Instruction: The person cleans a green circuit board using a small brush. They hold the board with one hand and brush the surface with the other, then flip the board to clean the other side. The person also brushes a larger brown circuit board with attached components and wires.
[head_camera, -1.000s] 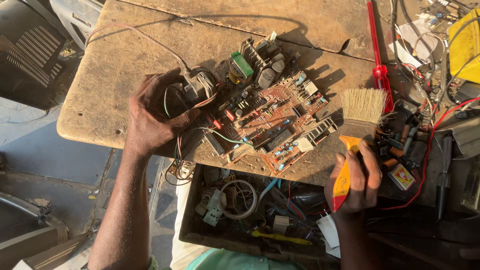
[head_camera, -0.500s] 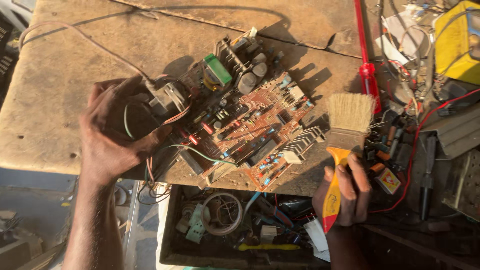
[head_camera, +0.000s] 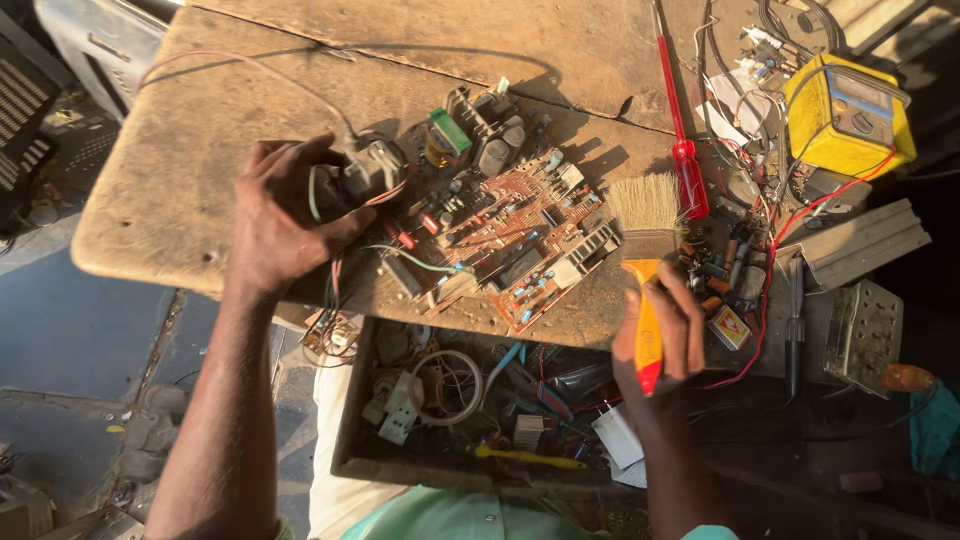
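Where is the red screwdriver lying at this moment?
In the head view, the red screwdriver lies on the wooden table, right of the circuit board, just above the brush held in the right hand, left of the yellow multimeter.

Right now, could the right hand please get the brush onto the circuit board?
Probably yes: the right hand holds the brush with its bristles just beside the circuit board, and nothing lies between them.

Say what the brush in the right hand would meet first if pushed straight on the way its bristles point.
From the right hand, the brush points up the wooden table. Bare tabletop comes first, probably; the red screwdriver lies just beside that line.
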